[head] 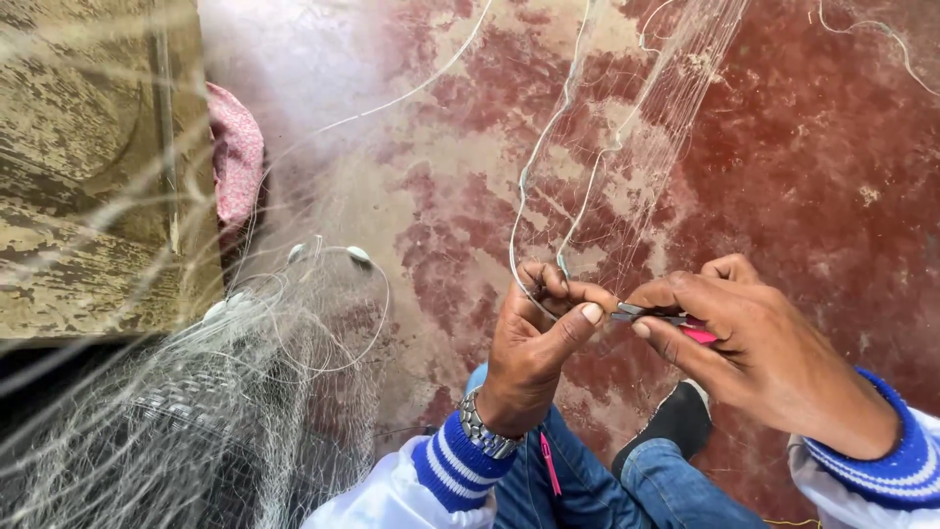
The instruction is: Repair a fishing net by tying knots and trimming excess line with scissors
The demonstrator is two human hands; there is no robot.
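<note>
My left hand [537, 338] pinches the thin white cords of a fine fishing net [627, 127] that stretches up and away over the floor. My right hand [754, 338] grips a small tool with a pink handle and dark metal tip [658, 314]; the tip points at the cords between my left thumb and fingers. A metal watch sits on my left wrist [485, 431]. Both sleeves are white with blue striped cuffs.
A heap of bunched net with small white floats [225, 392] lies at the lower left. A worn wooden board [88, 167] and a pink cloth [235, 157] are at the left. The floor [803, 176] is patchy red. My jeans and a dark shoe [676, 421] are below.
</note>
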